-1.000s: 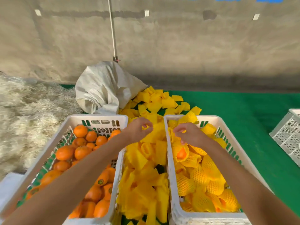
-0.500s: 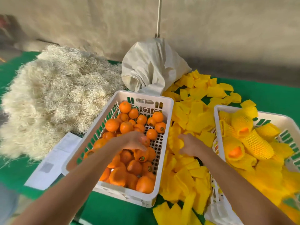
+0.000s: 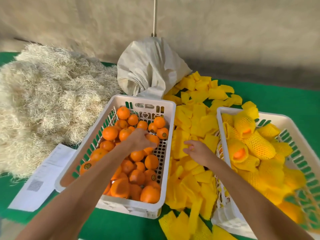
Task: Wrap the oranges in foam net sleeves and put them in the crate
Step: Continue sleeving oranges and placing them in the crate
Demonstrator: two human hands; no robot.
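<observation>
— Oranges [image 3: 135, 153] are heaped loose in the near white crate [image 3: 170, 118], and one orange [image 3: 153, 138] is gripped there by the left hand [image 3: 140, 140], the fingers curled over its top. What could be spoiled from this position?

— Grip, first. Only the upper side of the fruit is covered by the fingers; if it is lifted quickly it could be let slip and dropped back onto the fruit just below the fingertips, and bruising would be caused. Neighbours touching the fingers could also be dragged along.

— And the right hand [image 3: 199, 150]?

— It is held over the loose foam net sleeves [image 3: 190, 129] between the two crates, fingers loosely bent. Whether a sleeve is already pinched cannot be told; the fingertips are blurred and yellow is seen on every side of them. If two sleeves stuck together are taken, the opening would be hard to find.

— Where is the fruit meant to end up?

— Beyond the right hand's knuckles, in the right crate [image 3: 220, 129], where wrapped oranges [image 3: 245, 125] are already laid. A sleeve pulled on only partway could be shed as the fruit is set down, since several there are seen with bare ends.
</observation>
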